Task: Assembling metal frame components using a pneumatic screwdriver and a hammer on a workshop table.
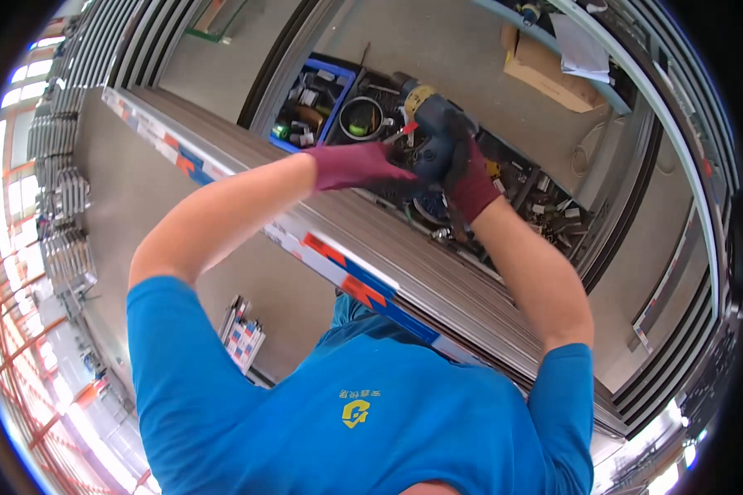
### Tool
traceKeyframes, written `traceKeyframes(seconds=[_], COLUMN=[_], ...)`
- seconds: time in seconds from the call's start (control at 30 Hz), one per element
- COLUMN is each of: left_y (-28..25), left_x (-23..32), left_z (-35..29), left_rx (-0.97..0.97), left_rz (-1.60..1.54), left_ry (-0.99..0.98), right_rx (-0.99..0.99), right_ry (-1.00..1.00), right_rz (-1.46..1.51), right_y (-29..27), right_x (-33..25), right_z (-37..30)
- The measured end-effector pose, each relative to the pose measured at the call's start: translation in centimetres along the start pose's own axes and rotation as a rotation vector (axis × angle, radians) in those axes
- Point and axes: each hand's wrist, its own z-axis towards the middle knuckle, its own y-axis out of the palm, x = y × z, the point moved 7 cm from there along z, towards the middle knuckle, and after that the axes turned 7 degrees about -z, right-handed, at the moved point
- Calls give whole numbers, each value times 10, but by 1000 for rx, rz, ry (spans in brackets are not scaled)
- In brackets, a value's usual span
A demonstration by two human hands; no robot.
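A cordless drill (pixel 423 106) with a dark body and a yellow collar is in my right hand (pixel 472 177), which wears a maroon glove with a dark palm. My fingers are closed round its body, and its chuck points up and to the left. My left hand (pixel 362 168), in a matching glove, reaches in from the left to the lower part of the drill. Its dark fingertips are blurred against the tool, so I cannot tell whether they grip it. Beneath both hands lies a tray of mixed tools and small hardware (pixel 545 206).
A blue bin (pixel 351 76) of small parts stands left of a round container (pixel 380 124) with a green item inside. Long metal frame profiles (pixel 371 227) run between my body and the tray. Beyond are a cardboard box (pixel 553 78) and white paper (pixel 580 45).
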Motion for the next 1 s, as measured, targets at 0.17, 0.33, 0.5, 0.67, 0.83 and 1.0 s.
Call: traceKeyframes(seconds=[0.17, 0.33, 0.5, 0.67, 0.83, 1.0], left_y=[-69, -156, -262, -335, -374, -381], left_x=[-66, -68, -133, -181, -226, -237], left_z=[75, 80, 137, 147, 171, 142], left_rx=[64, 27, 44, 355, 546, 747], left_rz=[118, 489, 957, 729, 860, 707], left_ry=[50, -120, -117, 123, -471, -531], right_rx=[-65, 45, -57, -4, 287, 479], right_ry=[-138, 244, 63, 44, 23, -213], right_rz=[33, -253, -965, -1343, -1438, -1606], right_y=[77, 56, 78, 127, 124, 136], right_x=[14, 64, 36, -37, -56, -31], right_z=[12, 58, -11, -134, -237, -274])
